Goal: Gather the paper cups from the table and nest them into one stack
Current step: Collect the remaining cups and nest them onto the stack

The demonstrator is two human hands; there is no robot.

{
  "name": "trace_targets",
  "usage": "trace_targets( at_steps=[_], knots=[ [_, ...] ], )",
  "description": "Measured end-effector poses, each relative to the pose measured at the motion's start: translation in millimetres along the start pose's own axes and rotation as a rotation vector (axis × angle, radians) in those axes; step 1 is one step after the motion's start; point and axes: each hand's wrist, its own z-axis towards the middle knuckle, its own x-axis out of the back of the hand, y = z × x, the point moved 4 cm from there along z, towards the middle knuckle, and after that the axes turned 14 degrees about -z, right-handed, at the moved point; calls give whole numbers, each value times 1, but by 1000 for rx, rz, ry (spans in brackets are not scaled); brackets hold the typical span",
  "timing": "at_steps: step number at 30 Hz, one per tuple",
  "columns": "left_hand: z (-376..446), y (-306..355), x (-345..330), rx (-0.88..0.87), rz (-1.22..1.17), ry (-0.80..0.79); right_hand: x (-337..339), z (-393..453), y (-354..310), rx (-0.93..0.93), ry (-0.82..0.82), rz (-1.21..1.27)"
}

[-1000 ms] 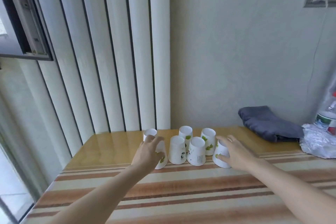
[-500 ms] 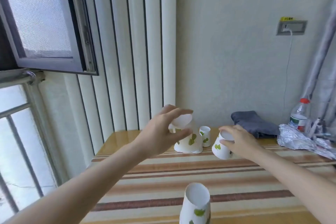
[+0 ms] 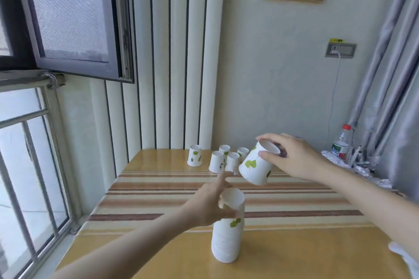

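**Second cup heads for the stack as the first lands**

Head view: Half a second ago the left hand was holding a cup up near the far cluster and the near stack stood alone; now the left hand is down at the stack, fingers and thumb curled loosely around its top cup, touching the wall just below the upturned base. That suggests the cup it carried has just been seated, so the stack has grown by one.

The right hand has lifted its cup clear of the table. It grips the cup by the closed base, thumb on the near side, fingers over the top, with the mouth tilted down towards 7 o'clock. The cup hangs in the air at 1 o'clock from the stack, well above it.

Five loose cups stand upside down at 12 o'clock, near the far edge, one set slightly apart at 11 o'clock. Judged from this, the task is under way with most of the cups yet to gather.
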Motion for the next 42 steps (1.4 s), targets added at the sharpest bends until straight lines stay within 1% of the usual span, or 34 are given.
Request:
trace_targets(
  at_steps=[2, 3, 5, 6, 7, 9, 12, 14, 17, 19, 23, 27, 31, 35, 40, 42],
  knots=[
    [-4, -15, -6, 65, -121, -47, -5, -3, -15, 44, -37, -19],
    [-7, -24, -6, 115, -173, -96, -10, -4, -21, 54, -68, -23],
    [-12, -45, 4, 211, -145, -191, -24, -6, -29, 81, -118, -69],
    [-14, -56, 12, 249, -94, -200, -32, -8, -32, 101, -127, -86],
    [-14, -65, 24, 277, -57, -175, -40, -9, -35, 121, -133, -84],
    [-9, -81, 48, 306, 0, -62, -58, -13, -38, 139, -173, -29],
    [6, -102, 77, 367, 70, 127, -87, -17, -35, 146, -299, -4],
    [20, -116, 88, 405, 82, 224, -99, -11, -34, 135, -345, 43],
    [48, -133, 93, 425, 94, 298, -114, 18, -17, -2, -298, 219],
    [71, -145, 94, 435, 102, 342, -130, 47, 6, -107, -259, 224],
    [120, -173, 94, 456, 131, 400, -173, 103, 67, -353, -255, 217],
    [169, -211, 95, 495, 175, 418, -218, 141, 108, -514, -216, 284],
    [206, -250, 101, 540, 167, 503, -257, 174, 128, -593, -142, 313],
    [230, -271, 108, 475, 249, 564, -282, 193, 134, -615, -73, 325],
    [254, -277, 98, 431, 262, 508, -292, 202, 135, -603, -29, 301],
    [257, -276, 95, 409, 256, 516, -290, 201, 133, -607, 0, 292]
  ],
)
